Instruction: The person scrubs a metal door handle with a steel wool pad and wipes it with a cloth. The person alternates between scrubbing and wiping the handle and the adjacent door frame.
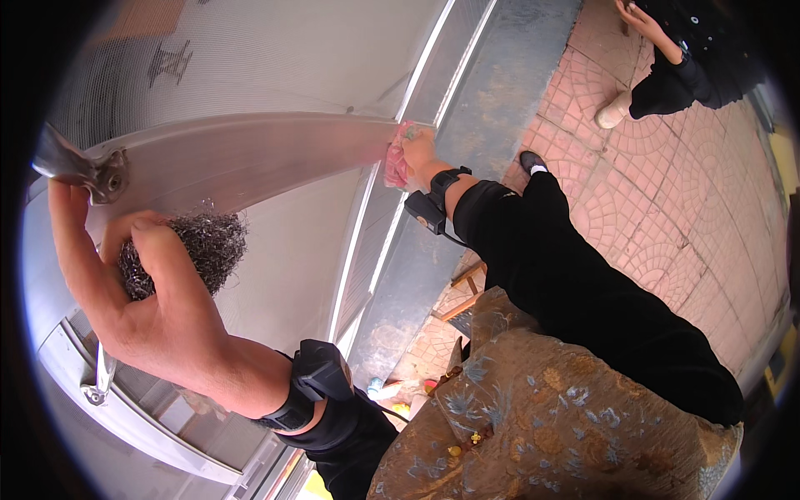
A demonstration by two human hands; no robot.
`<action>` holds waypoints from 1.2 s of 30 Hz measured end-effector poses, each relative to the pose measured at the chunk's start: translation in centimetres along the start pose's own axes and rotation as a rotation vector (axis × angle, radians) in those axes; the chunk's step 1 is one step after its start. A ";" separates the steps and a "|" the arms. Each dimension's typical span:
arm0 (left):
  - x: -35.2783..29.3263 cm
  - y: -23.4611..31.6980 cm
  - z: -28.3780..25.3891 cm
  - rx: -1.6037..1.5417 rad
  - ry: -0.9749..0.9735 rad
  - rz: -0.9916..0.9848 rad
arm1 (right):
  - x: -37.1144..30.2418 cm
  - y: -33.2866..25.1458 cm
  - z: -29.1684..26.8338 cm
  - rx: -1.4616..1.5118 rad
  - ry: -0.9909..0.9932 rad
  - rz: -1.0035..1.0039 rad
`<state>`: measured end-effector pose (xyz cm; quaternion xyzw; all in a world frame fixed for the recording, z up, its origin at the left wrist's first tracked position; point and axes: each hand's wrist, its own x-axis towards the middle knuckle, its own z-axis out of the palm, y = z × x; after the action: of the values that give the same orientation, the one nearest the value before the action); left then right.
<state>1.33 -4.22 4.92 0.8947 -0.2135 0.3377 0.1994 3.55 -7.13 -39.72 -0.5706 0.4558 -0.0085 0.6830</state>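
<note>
My left hand is closed round a dark, curly steel wool pad, which bulges out past the thumb. One finger of that hand reaches up to a shiny metal door handle. Farther right, my right hand grips a pink cloth at the end of a broad silver door rail. Part of the cloth sticks out below the fingers, against the door's edge. Black devices are strapped to both my wrists.
Mesh screen panels lie above the rail. A grey sill borders pink patterned paving. Another person in dark clothes stands at the upper right, one hand raised. Wooden furniture legs show beside my patterned brown apron.
</note>
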 end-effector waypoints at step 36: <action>0.6 -0.9 -0.7 -0.035 -0.006 0.077 | -2.2 -6.3 -1.2 -0.029 -0.011 -0.207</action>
<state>1.84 -3.24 5.63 0.8833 -0.2542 0.3388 0.2012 4.74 -9.05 -33.36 -0.6245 0.3905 -0.0694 0.6728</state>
